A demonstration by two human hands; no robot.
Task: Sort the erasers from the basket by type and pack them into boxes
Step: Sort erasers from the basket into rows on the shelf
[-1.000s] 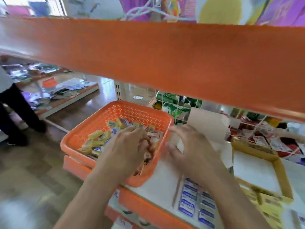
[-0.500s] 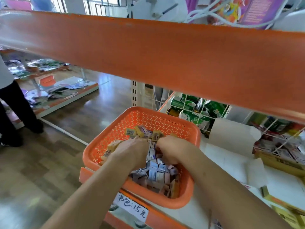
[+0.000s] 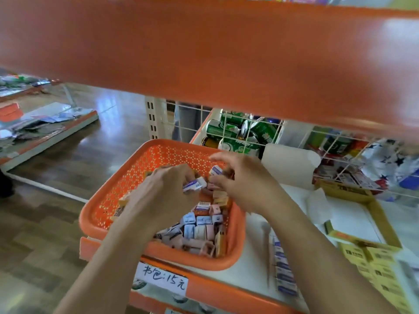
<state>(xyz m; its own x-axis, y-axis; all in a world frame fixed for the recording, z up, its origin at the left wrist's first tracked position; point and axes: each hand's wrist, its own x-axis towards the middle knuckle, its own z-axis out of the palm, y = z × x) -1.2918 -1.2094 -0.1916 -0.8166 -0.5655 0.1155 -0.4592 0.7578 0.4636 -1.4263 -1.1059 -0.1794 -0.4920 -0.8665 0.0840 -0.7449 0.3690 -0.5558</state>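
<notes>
An orange perforated basket [image 3: 127,182] stands on the white shelf and holds several small wrapped erasers [image 3: 199,225], blue, pink and yellow. Both hands are inside it. My left hand [image 3: 163,191] grips a blue-and-white eraser [image 3: 194,184] in curled fingers. My right hand [image 3: 240,177] hovers over the pile with fingers curled and pinches another white-and-blue eraser [image 3: 215,170] at its fingertips. An open yellow cardboard box [image 3: 376,214] lies to the right. A row of blue erasers [image 3: 283,268] sits in a box at the lower right.
An orange upper shelf [image 3: 204,55] hangs low across the top of the view. Green cans [image 3: 235,134] sit behind a white wire grid. A handwritten price tag [image 3: 162,278] is on the shelf edge. Wooden floor and another low shelf lie to the left.
The view has dropped closer to the basket. Both hands have lifted from the pile and now hold erasers near the basket's middle.
</notes>
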